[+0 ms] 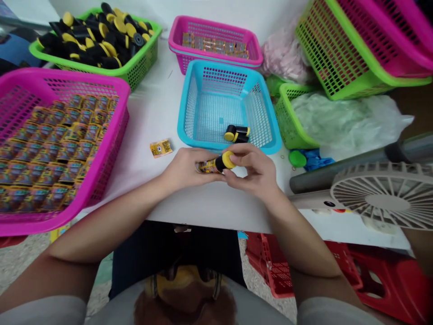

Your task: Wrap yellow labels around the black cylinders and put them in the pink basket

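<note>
My left hand (pixel 182 169) is closed around a small printed carton (pixel 207 167) in yellow and dark colours. A black tube with a yellow cap (pixel 227 160) sits at the carton's right end, partly inside or against it; I cannot tell which. The fingers of my right hand (pixel 255 170) pinch the yellow cap. Just beyond my hands, several like tubes (pixel 237 133) lie in the near right corner of the blue basket (pixel 184 113). To the left on the table, a flat printed carton (pixel 161 148) lies by itself.
A pink basket (pixel 118 97) at left holds rows of filled printed cartons. Behind it, a green basket (pixel 140 67) is heaped with black-and-yellow tubes. Another pink basket (pixel 216 25) with small packs stands at the back. A fan (pixel 387 201) juts in at right, near stacked baskets (pixel 338 49).
</note>
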Tool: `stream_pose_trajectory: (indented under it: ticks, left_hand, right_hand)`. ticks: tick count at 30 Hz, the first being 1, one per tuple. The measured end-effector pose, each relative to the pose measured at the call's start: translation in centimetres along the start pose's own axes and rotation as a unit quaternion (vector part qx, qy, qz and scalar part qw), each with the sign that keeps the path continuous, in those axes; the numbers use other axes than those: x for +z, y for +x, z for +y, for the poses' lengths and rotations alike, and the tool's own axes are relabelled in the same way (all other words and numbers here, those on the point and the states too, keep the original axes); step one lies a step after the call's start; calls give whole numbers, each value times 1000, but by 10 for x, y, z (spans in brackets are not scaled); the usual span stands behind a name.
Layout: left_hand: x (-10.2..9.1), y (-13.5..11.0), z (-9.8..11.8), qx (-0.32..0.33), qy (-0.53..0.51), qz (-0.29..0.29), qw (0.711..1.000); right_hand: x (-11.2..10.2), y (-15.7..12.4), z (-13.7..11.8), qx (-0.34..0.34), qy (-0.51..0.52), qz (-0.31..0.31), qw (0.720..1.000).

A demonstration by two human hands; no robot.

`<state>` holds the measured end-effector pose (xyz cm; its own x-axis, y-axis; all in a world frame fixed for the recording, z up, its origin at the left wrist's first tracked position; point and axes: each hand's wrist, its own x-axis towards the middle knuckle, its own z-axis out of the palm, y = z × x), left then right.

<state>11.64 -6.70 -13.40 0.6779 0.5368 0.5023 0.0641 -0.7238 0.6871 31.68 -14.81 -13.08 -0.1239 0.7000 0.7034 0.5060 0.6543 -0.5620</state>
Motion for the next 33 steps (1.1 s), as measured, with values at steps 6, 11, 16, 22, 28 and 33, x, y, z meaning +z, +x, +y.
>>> stream_pose_trajectory:
  ticks: [6, 11, 16, 22, 28, 33]
  left_hand:
    - [1, 1, 4, -73, -16, -54, 996]
    - [1, 2, 7, -150, -120, -87, 978]
    - [-1, 2, 8, -175, -226, -160, 945]
    - [3, 5, 9, -192, -306, -213, 908]
    - [5, 7, 9, -212, -371, -167, 889]
    - [7, 8, 11, -205, -392, -102, 891]
  right_hand:
    - [11, -2, -4, 16, 37, -4, 999]
    - [15, -4, -5, 96, 158, 9, 983]
    - [11, -7, -4, 141, 195, -23, 970]
    - [1, -4, -4, 27, 142, -104, 984]
    - [1, -2, -5, -60, 1, -150, 987]
    - [11, -8, -14, -100, -228, -62, 967]
